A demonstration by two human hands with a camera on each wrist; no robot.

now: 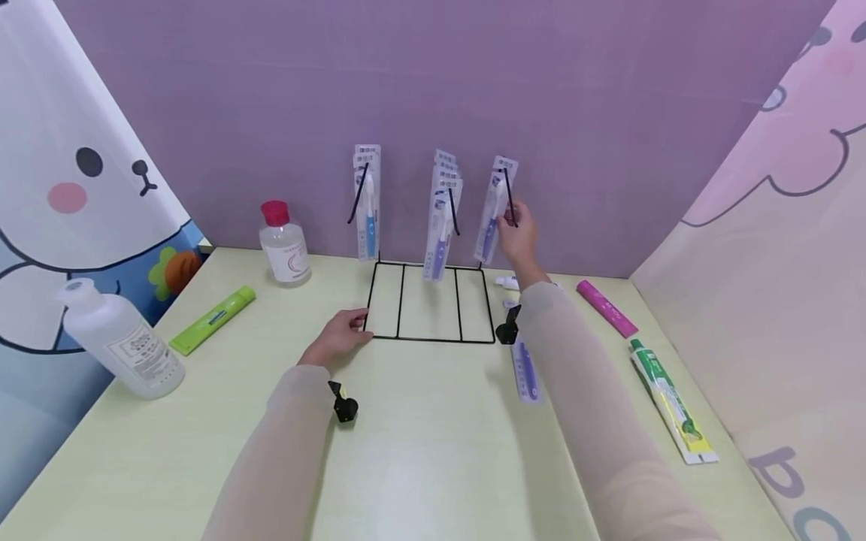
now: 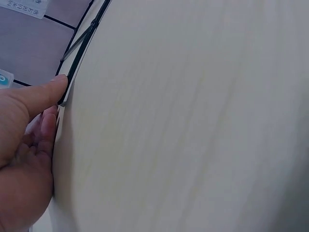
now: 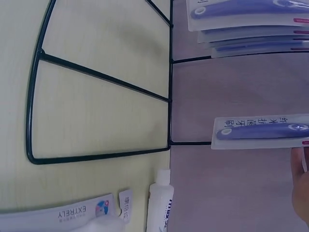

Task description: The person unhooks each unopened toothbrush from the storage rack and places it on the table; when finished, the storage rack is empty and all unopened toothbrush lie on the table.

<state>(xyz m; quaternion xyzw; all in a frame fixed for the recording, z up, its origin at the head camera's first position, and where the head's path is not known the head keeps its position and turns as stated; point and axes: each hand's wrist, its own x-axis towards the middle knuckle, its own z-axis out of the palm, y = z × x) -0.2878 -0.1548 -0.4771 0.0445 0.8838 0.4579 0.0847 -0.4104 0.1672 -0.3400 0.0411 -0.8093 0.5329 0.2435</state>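
Observation:
A black wire rack (image 1: 433, 340) stands against the purple backdrop, with packaged toothbrushes on its three hooks. My left hand (image 1: 338, 336) grips the front left corner of the base; in the left wrist view its thumb (image 2: 50, 94) lies on the wire with fingers below. At the right hook, my right hand (image 1: 519, 233) pinches the edge of a packaged purple toothbrush (image 1: 489, 225), also seen in the right wrist view, where only fingertips show. Several packaged toothbrushes (image 1: 440, 233) hang on the middle hook. Packs with a blue toothbrush (image 1: 369, 218) hang on the left one.
Left of the rack stand a red-capped clear bottle (image 1: 287, 255) and a white bottle (image 1: 131, 349), near a green tube (image 1: 213, 319). To the right lie another packaged toothbrush (image 1: 525, 372), a small white tube (image 3: 159, 208), a pink tube (image 1: 607, 308) and a green-and-yellow toothpaste tube (image 1: 673, 406).

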